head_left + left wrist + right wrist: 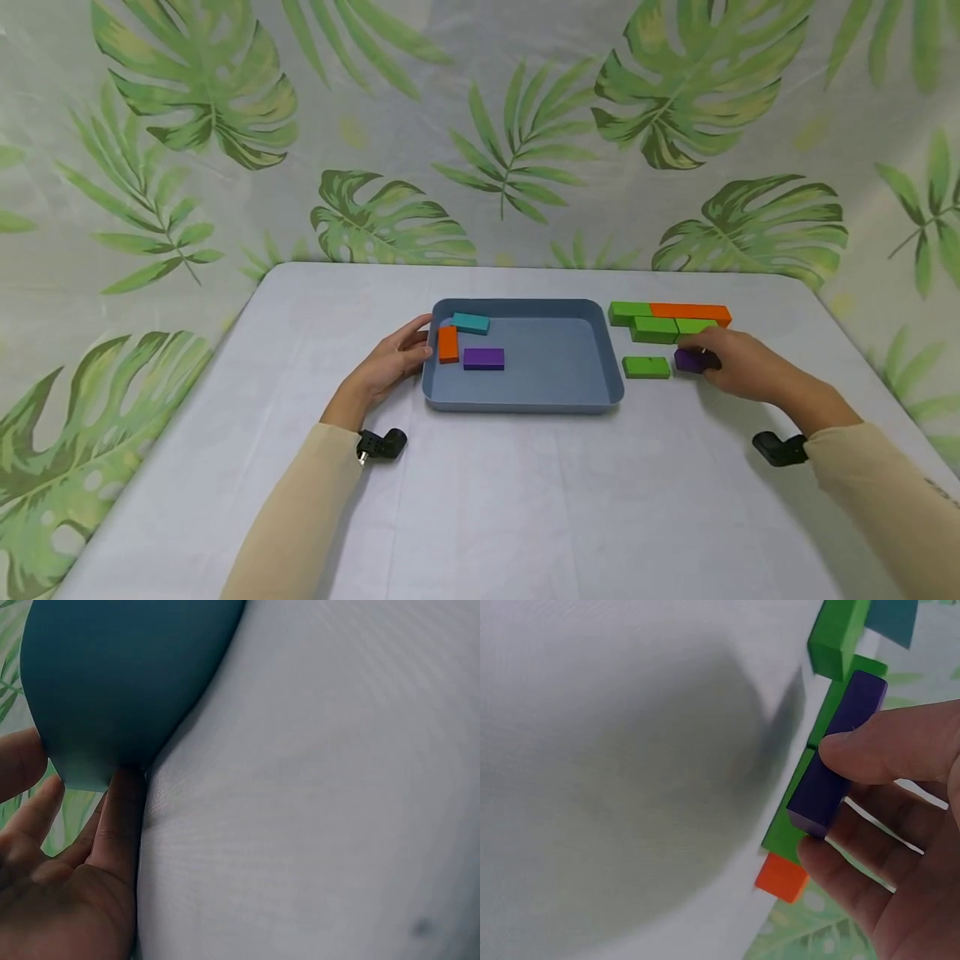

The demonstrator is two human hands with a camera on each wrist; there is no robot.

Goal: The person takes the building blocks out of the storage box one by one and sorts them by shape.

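Observation:
My right hand (742,364) pinches a purple block (840,754) between thumb and fingers, close to the tabletop on the right. Just left of it lies a single green block (647,367). Behind are more green blocks (653,330) and a long orange stretch (693,313) in two rows. At the grey-blue tray (525,407), my left hand (386,364) touches the outer left wall with its fingers spread along it. Inside the tray, toward its left, lie a teal block (471,323), an orange block (447,345) and another purple block (483,359).
A white cloth (510,500) covers the table. Behind it hangs a leaf-patterned curtain (525,233). A small black camera (384,444) is strapped to the left wrist, and another black camera (780,448) to the right one.

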